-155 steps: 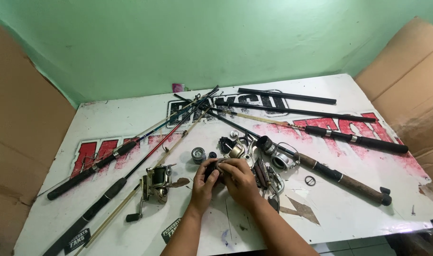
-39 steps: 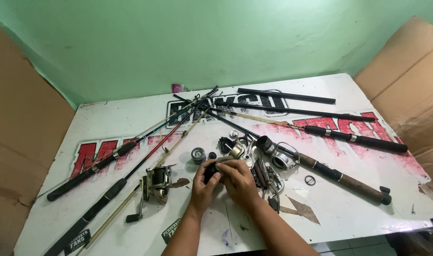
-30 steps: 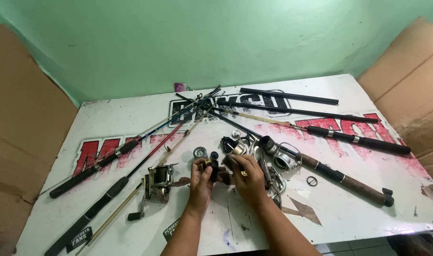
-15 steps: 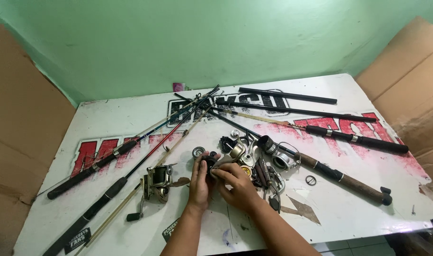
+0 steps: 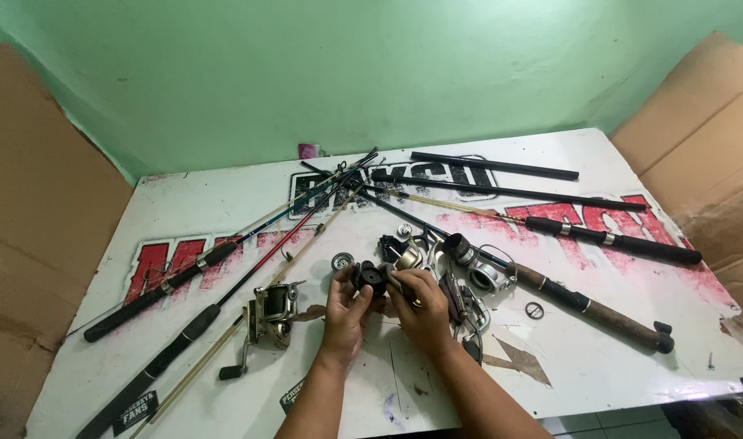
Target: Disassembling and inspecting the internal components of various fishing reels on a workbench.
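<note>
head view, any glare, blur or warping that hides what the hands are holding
Head view: even, soft light with faint shadows and no strong glare on the white table; edges bow slightly from the wide lens; the left hand and right hand are sharp, but the black reel part stays dark and small.

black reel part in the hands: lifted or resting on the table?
Lifted, as far as one view shows. The black reel part sits pinched between the left hand and right hand, above the white table.
</note>
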